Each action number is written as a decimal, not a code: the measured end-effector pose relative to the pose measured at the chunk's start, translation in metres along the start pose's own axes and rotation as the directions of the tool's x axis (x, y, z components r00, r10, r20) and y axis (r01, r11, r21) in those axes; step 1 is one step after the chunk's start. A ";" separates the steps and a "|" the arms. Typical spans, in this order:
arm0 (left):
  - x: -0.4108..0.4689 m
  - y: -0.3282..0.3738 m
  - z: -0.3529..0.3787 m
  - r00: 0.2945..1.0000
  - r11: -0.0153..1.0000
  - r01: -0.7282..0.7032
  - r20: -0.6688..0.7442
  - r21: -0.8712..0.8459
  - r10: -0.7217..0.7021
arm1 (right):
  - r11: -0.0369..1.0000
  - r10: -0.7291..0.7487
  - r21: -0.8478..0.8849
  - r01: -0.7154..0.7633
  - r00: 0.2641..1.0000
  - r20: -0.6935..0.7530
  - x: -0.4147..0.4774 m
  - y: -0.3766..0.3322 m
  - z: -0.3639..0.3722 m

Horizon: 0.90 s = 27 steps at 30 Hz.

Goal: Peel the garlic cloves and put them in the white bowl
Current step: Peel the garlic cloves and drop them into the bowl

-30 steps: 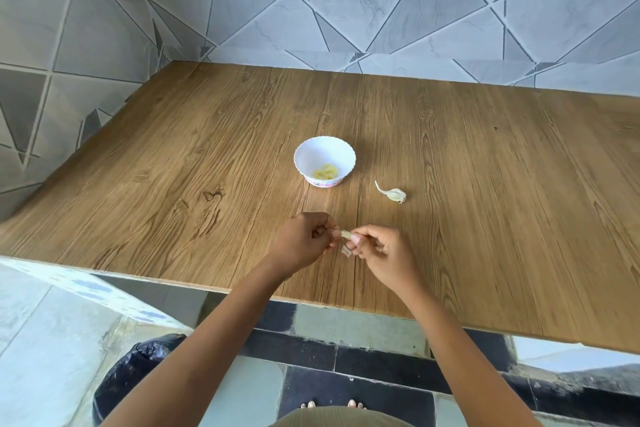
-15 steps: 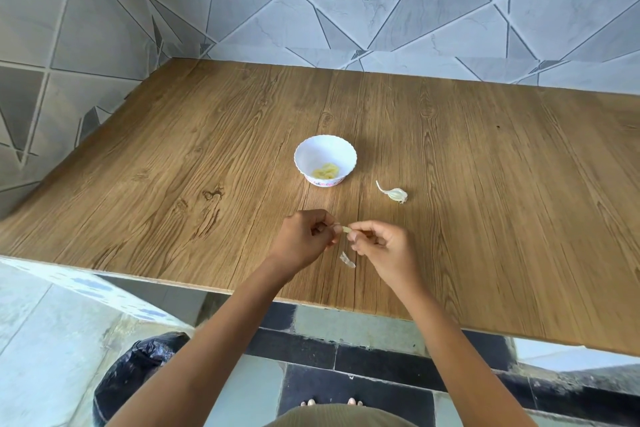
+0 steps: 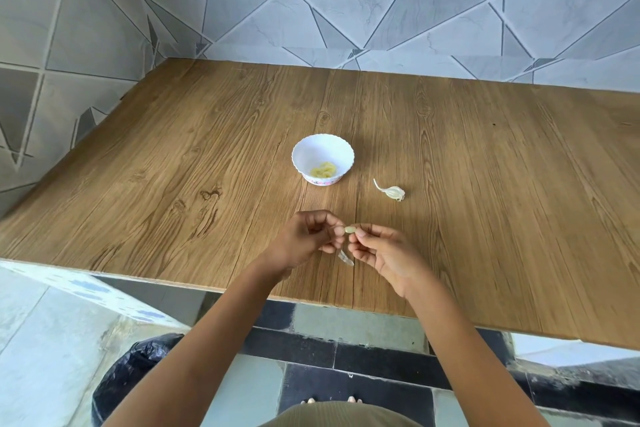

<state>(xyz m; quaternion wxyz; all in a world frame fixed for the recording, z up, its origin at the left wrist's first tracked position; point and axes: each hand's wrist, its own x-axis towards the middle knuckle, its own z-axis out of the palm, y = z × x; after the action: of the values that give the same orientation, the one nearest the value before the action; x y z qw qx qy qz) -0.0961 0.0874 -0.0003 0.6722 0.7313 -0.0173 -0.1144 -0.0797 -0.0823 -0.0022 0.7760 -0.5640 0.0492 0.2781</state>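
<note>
A small pale garlic clove is pinched between the fingertips of my left hand and my right hand, just above the wooden table near its front edge. A piece of peeled skin lies on the table under my hands. The white bowl stands beyond my hands and has yellowish peeled cloves at its bottom. To its right lies what is left of a garlic bulb with a curved stem.
The wooden table runs to tiled walls at the back and left. A bin lined with a black bag stands on the floor below the table's front edge, at the left.
The skin piece that hung by the clove has dropped onto the table. My hands have stayed in about the same place, still working the clove.
</note>
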 end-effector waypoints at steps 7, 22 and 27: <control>0.000 0.000 0.001 1.000 0.999 0.031 0.003 -0.023 -0.031 | 1.000 0.002 0.030 -0.002 1.000 0.008 -0.001 0.001 0.006; 0.005 -0.002 0.017 0.901 0.872 0.033 -0.392 0.488 0.185 | 0.982 -0.186 -0.067 0.176 0.962 -0.198 -0.006 0.004 0.014; 0.002 -0.006 0.013 0.921 0.783 -0.023 -0.292 0.622 0.259 | 0.969 -0.242 -0.096 0.226 0.949 -0.201 -0.009 0.006 0.006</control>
<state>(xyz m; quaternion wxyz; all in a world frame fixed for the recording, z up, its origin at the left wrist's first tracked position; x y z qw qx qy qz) -0.0969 0.0753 -0.0071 0.4001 0.9124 0.0152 0.0850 -0.0920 -0.0787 -0.0018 0.7732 -0.6195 0.0541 0.1242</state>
